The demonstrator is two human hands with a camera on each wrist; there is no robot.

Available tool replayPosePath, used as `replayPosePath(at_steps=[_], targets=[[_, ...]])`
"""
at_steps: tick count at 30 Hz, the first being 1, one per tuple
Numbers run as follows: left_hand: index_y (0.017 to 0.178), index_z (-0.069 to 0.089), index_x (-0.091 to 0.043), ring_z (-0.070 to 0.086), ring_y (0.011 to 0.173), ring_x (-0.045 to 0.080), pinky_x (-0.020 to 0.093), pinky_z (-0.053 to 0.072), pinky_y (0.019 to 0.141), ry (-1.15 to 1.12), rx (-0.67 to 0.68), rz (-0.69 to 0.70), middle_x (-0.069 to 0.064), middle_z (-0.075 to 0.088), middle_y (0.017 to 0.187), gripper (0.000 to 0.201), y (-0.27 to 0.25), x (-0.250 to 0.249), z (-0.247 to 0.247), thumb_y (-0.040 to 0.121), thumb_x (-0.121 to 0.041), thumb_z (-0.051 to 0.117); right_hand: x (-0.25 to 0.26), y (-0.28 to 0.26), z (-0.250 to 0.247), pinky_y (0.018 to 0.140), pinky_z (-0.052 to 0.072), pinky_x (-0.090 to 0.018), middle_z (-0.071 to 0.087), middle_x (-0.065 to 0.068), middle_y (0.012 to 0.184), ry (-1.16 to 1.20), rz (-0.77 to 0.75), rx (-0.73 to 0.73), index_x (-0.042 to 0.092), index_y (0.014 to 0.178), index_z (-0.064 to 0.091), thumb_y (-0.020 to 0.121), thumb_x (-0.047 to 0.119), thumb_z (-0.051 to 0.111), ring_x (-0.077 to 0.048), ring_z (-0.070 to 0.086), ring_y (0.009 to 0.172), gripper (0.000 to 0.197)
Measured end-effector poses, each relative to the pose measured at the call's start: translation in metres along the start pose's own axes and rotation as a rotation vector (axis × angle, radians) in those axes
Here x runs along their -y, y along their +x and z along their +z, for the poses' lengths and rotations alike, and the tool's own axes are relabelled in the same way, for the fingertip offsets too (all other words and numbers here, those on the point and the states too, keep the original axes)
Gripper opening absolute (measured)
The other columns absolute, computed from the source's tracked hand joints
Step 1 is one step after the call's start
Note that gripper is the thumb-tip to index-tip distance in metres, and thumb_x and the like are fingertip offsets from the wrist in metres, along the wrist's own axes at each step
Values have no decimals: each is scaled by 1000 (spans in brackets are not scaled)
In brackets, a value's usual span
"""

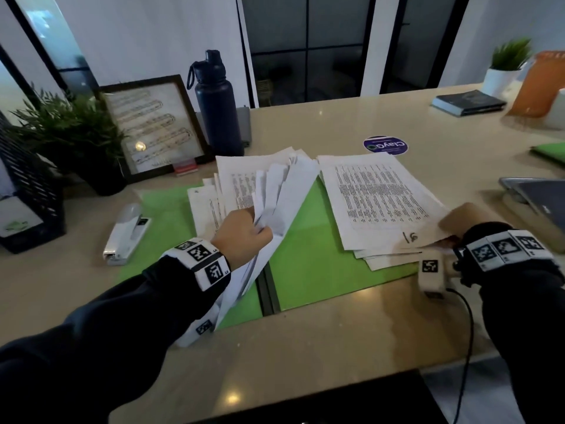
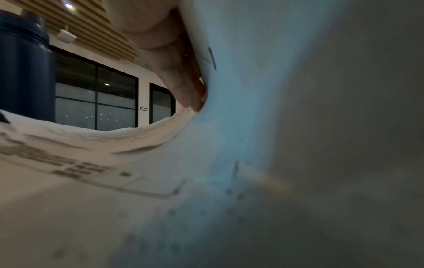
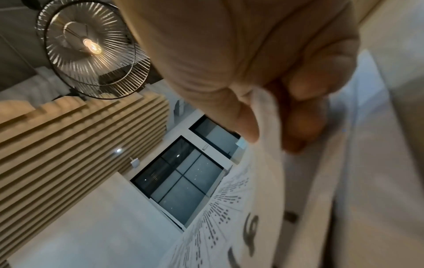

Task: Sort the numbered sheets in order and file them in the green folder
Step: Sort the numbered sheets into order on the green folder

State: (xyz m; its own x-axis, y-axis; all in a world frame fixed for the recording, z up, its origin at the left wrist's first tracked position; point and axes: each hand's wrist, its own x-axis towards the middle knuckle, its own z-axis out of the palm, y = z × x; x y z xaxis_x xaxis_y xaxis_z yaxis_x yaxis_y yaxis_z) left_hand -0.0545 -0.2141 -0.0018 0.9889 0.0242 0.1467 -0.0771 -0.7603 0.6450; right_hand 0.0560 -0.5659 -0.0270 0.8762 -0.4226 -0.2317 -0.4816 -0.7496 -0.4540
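Observation:
An open green folder (image 1: 308,261) lies flat on the table. My left hand (image 1: 244,234) grips a fanned bunch of printed sheets (image 1: 272,185) held up over the folder's left half; in the left wrist view its fingers (image 2: 185,87) press against the curved paper (image 2: 229,127). A second stack of sheets (image 1: 376,200) lies on the folder's right half, its top sheet marked "16". My right hand (image 1: 455,224) pinches that stack's near right corner, thumb (image 3: 243,119) on top and fingers under the sheet (image 3: 263,163).
A white stapler (image 1: 127,234) lies left of the folder. Behind it stand a dark water bottle (image 1: 215,105), a framed picture (image 1: 153,127) and a plant (image 1: 73,133). A laptop (image 1: 538,197) and another green folder (image 1: 550,151) sit at the right.

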Motion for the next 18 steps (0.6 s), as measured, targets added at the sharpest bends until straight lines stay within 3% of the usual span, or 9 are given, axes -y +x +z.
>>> replayPosePath(at_steps=[3, 5, 6, 8, 9, 12, 15, 17, 18], targets=[[52, 35, -18, 31, 45, 13, 15, 30, 41, -7, 14, 4, -2, 34, 49, 39, 4, -5, 3, 84, -8, 54, 2, -3, -7, 95, 42, -40, 50, -26, 129, 65, -35, -106, 3, 134, 37, 77, 22, 70, -39, 48, 119, 69], [56, 43, -12, 40, 50, 18, 15, 31, 45, -3, 24, 16, 2, 40, 53, 33, 8, -4, 5, 86, -18, 57, 15, -22, -8, 100, 37, -46, 45, -25, 132, 4, -174, -213, 11, 134, 38, 77, 27, 70, -41, 41, 123, 67], [65, 52, -4, 49, 57, 25, 21, 41, 53, -16, 40, 11, 9, 50, 60, 34, 9, -3, 6, 84, -32, 57, 27, -35, -8, 100, 36, -46, 45, -24, 132, 22, -262, -197, 12, 133, 41, 81, 29, 68, -40, 41, 123, 62], [93, 60, 4, 60, 81, 32, 42, 50, 74, -14, 46, -5, 20, 64, 88, 62, 11, 0, 7, 76, -55, 50, 53, -62, -1, 97, 40, -41, 53, -16, 124, 172, -399, 25, 13, 130, 46, 86, 34, 62, -33, 50, 112, 51], [99, 60, 3, 61, 87, 33, 46, 50, 79, -16, 36, -9, 21, 65, 96, 64, 12, 2, 7, 77, -56, 51, 65, -77, 4, 92, 43, -40, 56, -12, 117, 271, -434, 194, 16, 126, 49, 88, 36, 60, -29, 55, 103, 44], [101, 62, 1, 61, 85, 30, 37, 48, 74, -26, 20, -38, 13, 64, 88, 41, 12, 2, 7, 89, -37, 57, 92, -109, 28, 75, 51, -39, 54, -8, 106, 564, -393, 590, 19, 107, 51, 94, 36, 50, -24, 58, 87, 22], [111, 64, -4, 61, 91, 26, 27, 42, 78, -79, 28, -13, 7, 66, 94, 37, 11, 1, 5, 92, -34, 53, 110, -123, 53, 82, 55, -44, 46, -11, 121, 667, -348, 693, 19, 127, 41, 94, 47, 45, -33, 58, 104, 44], [112, 64, -6, 62, 97, 25, 33, 47, 85, -86, 38, -6, 10, 68, 104, 49, 12, 2, 4, 90, -47, 50, 115, -122, 66, 83, 54, -48, 41, -14, 131, 742, -314, 693, 24, 138, 32, 93, 53, 41, -36, 56, 107, 55], [110, 64, -6, 62, 94, 26, 36, 48, 85, -80, 42, -19, 11, 68, 101, 58, 13, 2, 4, 85, -55, 46, 116, -121, 69, 81, 54, -48, 40, -16, 135, 810, -273, 700, 26, 141, 29, 92, 56, 40, -37, 56, 107, 58]])
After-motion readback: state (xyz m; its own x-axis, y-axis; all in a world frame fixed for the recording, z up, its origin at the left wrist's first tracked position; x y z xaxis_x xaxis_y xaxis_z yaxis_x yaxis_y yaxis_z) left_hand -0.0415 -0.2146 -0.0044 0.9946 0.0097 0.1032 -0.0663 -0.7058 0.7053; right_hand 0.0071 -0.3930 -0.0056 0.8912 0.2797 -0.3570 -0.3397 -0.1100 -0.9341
